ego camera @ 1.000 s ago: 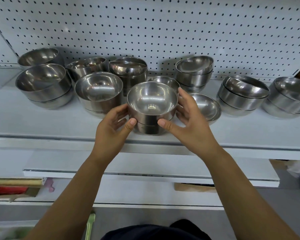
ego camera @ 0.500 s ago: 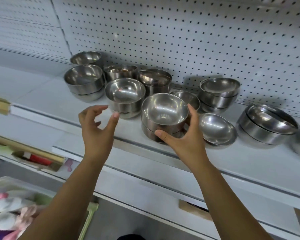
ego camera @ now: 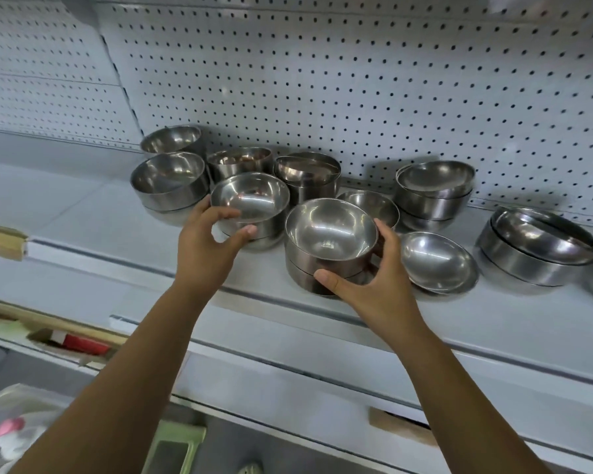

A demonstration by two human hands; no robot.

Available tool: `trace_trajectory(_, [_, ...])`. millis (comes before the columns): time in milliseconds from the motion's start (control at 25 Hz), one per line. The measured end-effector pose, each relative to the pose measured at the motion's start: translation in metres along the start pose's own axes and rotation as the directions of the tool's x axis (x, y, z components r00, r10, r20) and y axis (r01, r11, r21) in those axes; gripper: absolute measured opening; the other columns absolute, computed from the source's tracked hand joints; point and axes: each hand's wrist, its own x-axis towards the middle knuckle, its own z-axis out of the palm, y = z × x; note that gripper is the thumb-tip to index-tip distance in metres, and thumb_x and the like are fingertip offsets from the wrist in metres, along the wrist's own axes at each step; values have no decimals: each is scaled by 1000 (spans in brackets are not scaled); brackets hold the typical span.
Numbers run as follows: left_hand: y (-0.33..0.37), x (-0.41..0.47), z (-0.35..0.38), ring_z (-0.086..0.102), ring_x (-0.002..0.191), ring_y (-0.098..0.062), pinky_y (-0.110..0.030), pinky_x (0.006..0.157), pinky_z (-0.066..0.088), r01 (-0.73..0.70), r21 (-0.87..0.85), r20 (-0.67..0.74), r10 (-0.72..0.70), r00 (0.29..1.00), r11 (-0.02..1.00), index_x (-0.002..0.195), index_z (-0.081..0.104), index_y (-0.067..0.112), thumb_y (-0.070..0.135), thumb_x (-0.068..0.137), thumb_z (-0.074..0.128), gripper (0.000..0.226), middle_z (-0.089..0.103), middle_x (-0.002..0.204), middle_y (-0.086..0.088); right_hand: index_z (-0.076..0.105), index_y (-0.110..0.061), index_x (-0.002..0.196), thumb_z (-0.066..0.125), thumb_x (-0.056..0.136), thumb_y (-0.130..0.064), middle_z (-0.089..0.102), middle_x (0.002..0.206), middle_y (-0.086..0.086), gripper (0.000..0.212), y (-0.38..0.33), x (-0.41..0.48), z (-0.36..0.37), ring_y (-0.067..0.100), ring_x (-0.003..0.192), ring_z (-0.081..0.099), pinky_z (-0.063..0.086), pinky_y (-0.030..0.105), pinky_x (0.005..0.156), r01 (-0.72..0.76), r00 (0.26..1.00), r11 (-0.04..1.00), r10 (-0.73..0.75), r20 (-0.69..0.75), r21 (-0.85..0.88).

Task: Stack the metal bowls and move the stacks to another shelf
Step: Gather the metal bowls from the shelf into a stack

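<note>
A stack of shiny steel bowls (ego camera: pixel 329 234), mouths upward, is gripped at its side by the right hand (ego camera: pixel 374 285) near the front edge of the white shelf (ego camera: pixel 493 319). A second upright stack (ego camera: pixel 254 200) just to its left is clasped by the left hand (ego camera: pixel 202 248), thumb on the wall, fingers at the rim. Both are hemmed in behind by further stacks (ego camera: pixel 435 189); a shallow bowl (ego camera: pixel 439 258) lies just beside the right hand.

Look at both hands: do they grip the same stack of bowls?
No: the left hand grips one bowl stack, while the right hand grips a separate front stack beside it.
</note>
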Motion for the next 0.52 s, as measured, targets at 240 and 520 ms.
trace_trajectory(240, [-2,12,-13,49,143,-23,-50,117,41,-69,-125,6,70,998,990,102,71,34,35,84,84,22,61,142,-5,20,-65,149,97,41,-69,37,126,-60,132,2,-6,12,-26,122,44,47,24,105,-43,998,996,46,-37,76])
trace_trajectory(520, [20,29,-31,56,139,-19,-37,114,46,-216,-441,125,298,946,871,104,74,41,45,81,81,24,68,134,-8,24,-46,156,101,51,-50,48,142,-34,130,0,-8,36,-12,129,49,49,23,107,1,990,999,5,-143,46])
